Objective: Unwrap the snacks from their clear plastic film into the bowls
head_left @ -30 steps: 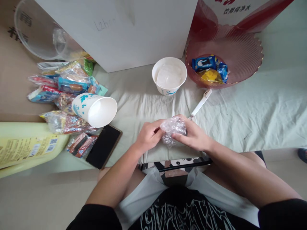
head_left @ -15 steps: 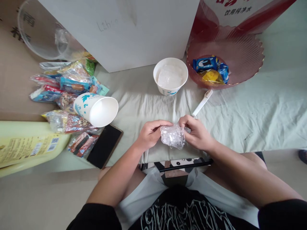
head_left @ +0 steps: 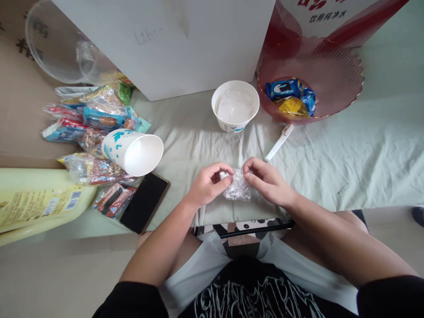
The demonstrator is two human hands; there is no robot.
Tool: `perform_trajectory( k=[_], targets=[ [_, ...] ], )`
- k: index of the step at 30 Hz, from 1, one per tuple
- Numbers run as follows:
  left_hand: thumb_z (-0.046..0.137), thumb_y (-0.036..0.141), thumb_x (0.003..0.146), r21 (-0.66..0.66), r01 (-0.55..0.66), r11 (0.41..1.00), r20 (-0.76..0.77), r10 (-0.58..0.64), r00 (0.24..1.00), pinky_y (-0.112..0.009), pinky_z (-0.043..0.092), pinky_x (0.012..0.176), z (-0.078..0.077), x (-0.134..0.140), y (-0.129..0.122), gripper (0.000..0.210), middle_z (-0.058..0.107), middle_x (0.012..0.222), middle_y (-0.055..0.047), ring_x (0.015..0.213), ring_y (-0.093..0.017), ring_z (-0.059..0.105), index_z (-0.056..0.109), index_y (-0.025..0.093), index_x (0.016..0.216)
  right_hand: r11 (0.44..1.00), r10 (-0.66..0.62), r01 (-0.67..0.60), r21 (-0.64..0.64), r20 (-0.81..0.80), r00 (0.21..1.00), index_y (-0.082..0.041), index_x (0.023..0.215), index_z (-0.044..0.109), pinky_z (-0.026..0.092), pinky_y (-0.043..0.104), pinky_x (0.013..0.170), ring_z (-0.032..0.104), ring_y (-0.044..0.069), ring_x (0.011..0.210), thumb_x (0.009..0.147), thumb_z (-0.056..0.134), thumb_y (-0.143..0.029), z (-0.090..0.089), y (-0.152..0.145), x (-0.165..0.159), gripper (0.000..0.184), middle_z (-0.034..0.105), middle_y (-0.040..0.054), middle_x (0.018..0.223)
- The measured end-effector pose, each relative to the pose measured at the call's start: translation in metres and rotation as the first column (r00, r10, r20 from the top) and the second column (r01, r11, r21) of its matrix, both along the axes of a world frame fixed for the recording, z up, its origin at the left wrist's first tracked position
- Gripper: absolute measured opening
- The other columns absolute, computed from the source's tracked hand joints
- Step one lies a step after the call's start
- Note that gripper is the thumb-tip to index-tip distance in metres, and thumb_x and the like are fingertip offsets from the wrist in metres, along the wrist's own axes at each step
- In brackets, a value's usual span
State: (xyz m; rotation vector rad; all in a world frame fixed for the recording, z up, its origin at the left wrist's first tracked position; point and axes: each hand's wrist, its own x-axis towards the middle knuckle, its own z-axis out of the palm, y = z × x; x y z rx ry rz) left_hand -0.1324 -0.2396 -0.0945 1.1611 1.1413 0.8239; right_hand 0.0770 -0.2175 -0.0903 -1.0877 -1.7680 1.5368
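Both of my hands are on a crumpled piece of clear plastic wrap (head_left: pixel 237 187) in front of me. My left hand (head_left: pixel 209 183) pinches its left edge between thumb and fingers. At the opposite upper edge, the fingertips of my right hand (head_left: pixel 266 180) are closed on the wrap. A white box cutter (head_left: pixel 278 143) lies just beyond my right hand, its near end close to the knuckles. Farther forward, an upright paper cup (head_left: pixel 235 106) with a blue print has clear plastic inside.
A pink ribbed bowl (head_left: pixel 341 84) holds several wrapped snacks. To the left are a tipped paper cup (head_left: pixel 132 150), a pile of packaged snacks (head_left: pixel 102 112), a phone (head_left: pixel 145 201) and a yellow container (head_left: pixel 43 203). A large white box (head_left: pixel 198 48) stands at the back.
The plastic wrap has been bunched smaller and flatter. My right hand has shifted slightly left, and the fingertips of both hands are nearer each other.
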Motion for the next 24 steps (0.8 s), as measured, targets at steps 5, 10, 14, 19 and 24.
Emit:
perform_trajectory(
  k=[5, 10, 14, 19, 24],
  targets=[
    [0.070, 0.037, 0.081, 0.095, -0.049, 0.994, -0.089, 0.058, 0.994, -0.022, 0.033, 0.048, 0.000, -0.001, -0.001, 0.019, 0.056, 0.065, 0.003, 0.051, -0.007, 0.041, 0.068, 0.018, 0.086, 0.999, 0.017, -0.014, -0.038, 0.076, 0.997, -0.020, 0.109, 0.051, 0.038, 0.028, 0.059, 0.045, 0.010, 0.063, 0.085, 0.067, -0.036, 0.001, -0.001, -0.003, 0.033, 0.056, -0.0008, 0.085],
    [0.071, 0.037, 0.082, 0.085, 0.022, 0.996, -0.120, -0.012, 0.993, -0.022, 0.036, 0.052, -0.001, 0.000, -0.002, 0.022, 0.058, 0.071, 0.003, 0.055, -0.008, 0.043, 0.067, 0.019, 0.094, 1.000, 0.025, -0.024, -0.008, 0.116, 0.993, -0.020, 0.106, 0.052, 0.038, 0.027, 0.059, 0.047, 0.011, 0.065, 0.084, 0.065, -0.030, 0.002, -0.001, -0.003, 0.028, 0.059, 0.0000, 0.086],
    [0.069, 0.034, 0.085, 0.051, 0.081, 0.995, -0.125, -0.074, 0.989, -0.022, 0.038, 0.055, -0.004, 0.000, -0.003, 0.021, 0.059, 0.075, 0.002, 0.058, -0.009, 0.046, 0.066, 0.020, 0.100, 0.999, 0.025, -0.030, 0.034, 0.150, 0.988, -0.021, 0.106, 0.053, 0.038, 0.027, 0.060, 0.047, 0.011, 0.065, 0.085, 0.064, -0.029, 0.000, -0.001, -0.003, 0.025, 0.062, 0.0006, 0.087],
    [0.069, 0.035, 0.088, 0.059, 0.068, 0.996, -0.116, -0.061, 0.991, -0.021, 0.039, 0.055, -0.011, -0.001, -0.002, 0.019, 0.060, 0.075, 0.002, 0.057, -0.008, 0.047, 0.066, 0.020, 0.099, 0.998, 0.015, -0.023, 0.051, 0.151, 0.988, -0.021, 0.107, 0.053, 0.038, 0.027, 0.060, 0.049, 0.012, 0.064, 0.087, 0.062, -0.031, 0.001, -0.001, -0.005, 0.024, 0.062, 0.0008, 0.085],
    [0.077, 0.038, 0.082, 0.015, -0.011, 1.000, 0.032, 0.011, 0.999, -0.020, 0.044, 0.057, -0.009, 0.002, -0.001, 0.038, 0.065, 0.085, 0.000, 0.062, -0.009, 0.056, 0.058, 0.021, 0.110, 0.999, -0.027, 0.024, 0.022, 0.144, 0.989, -0.021, 0.103, 0.056, 0.036, 0.027, 0.058, 0.046, 0.011, 0.062, 0.087, 0.062, -0.035, 0.002, -0.002, -0.005, 0.022, 0.061, -0.0005, 0.079]
  ],
)
